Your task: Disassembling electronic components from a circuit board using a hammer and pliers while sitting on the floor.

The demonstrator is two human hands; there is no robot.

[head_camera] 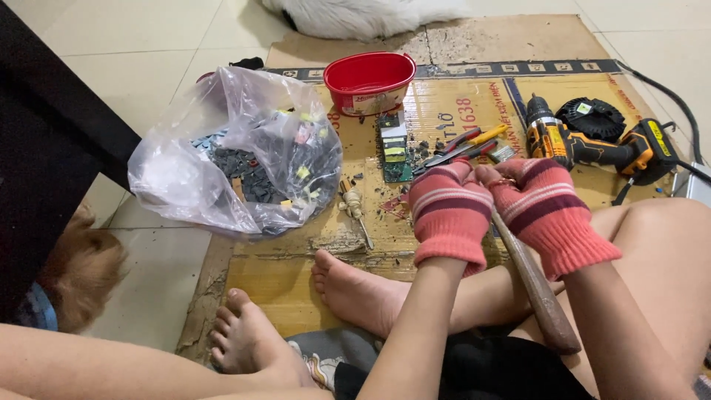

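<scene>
Both my hands wear red and pink striped fingerless gloves and are raised side by side over the cardboard sheet (444, 96). My right hand (544, 211) grips a hammer by its brown wooden handle (541, 296), which slants down toward my lap; the head is hidden behind the hands. My left hand (450, 211) is curled into a fist, touching the right one, and nothing shows in it. Just beyond the hands lie red and yellow handled pliers (463, 144) and a green circuit board (392, 148).
A clear plastic bag (237, 155) of dark small parts sits at the left, a red bowl (369, 78) behind it. A yellow and black cordless drill (585, 144) lies at the right. A screwdriver (355, 211) rests near my bare feet (348, 289). Furry animals lie at left (81, 267) and top (355, 15).
</scene>
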